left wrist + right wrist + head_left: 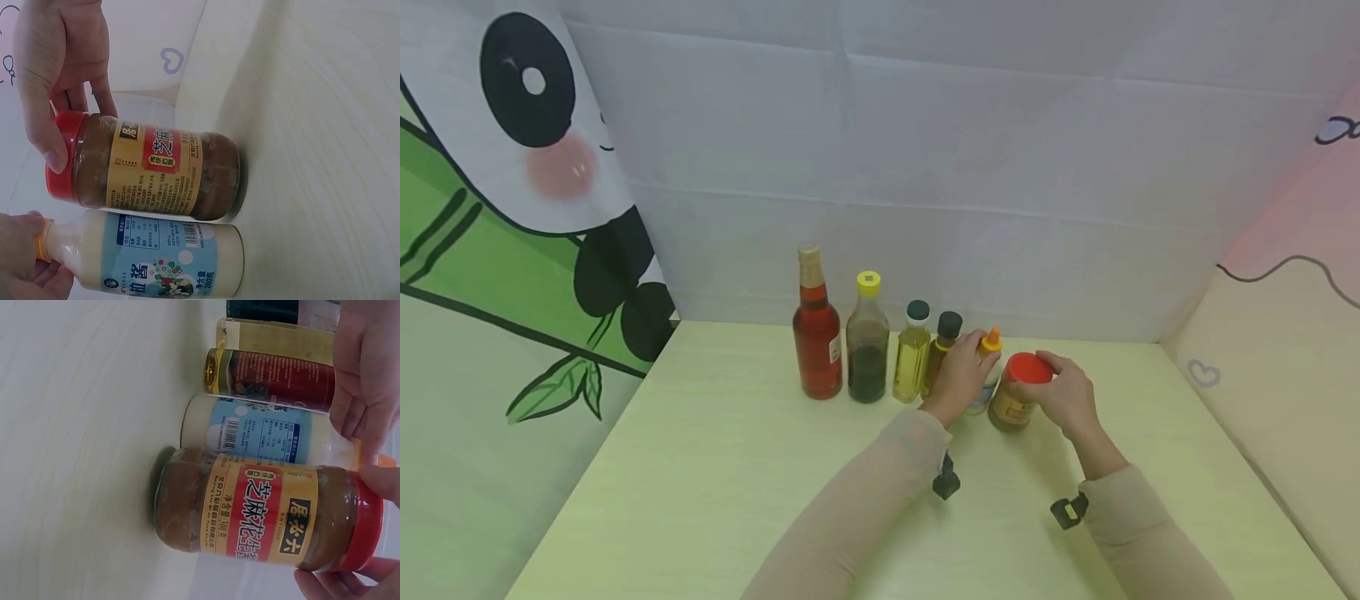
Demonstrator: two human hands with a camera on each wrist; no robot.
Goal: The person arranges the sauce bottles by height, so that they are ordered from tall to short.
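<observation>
My left hand (958,379) pinches the orange cap of a squeeze bottle of white sauce (156,253) with a blue label. Just to its right, my right hand (1067,396) grips the red lid (1028,368) of a jar of brown sesame-peanut paste (250,509), thumb on one side and fingers on the other. Jar and squeeze bottle stand side by side, close together, the jar slightly nearer to me in the head view. In that view the left hand covers much of the squeeze bottle and part of a dark-capped bottle with a red label (281,378) beside it.
Leftward the row continues with a clear bottle of yellow oil (912,362), a yellow-capped bottle of dark liquid (867,367) and a tall bottle of red liquid (818,350). A pale wall sheet (925,208) rises behind the table (700,467); a side panel (1285,400) borders the right.
</observation>
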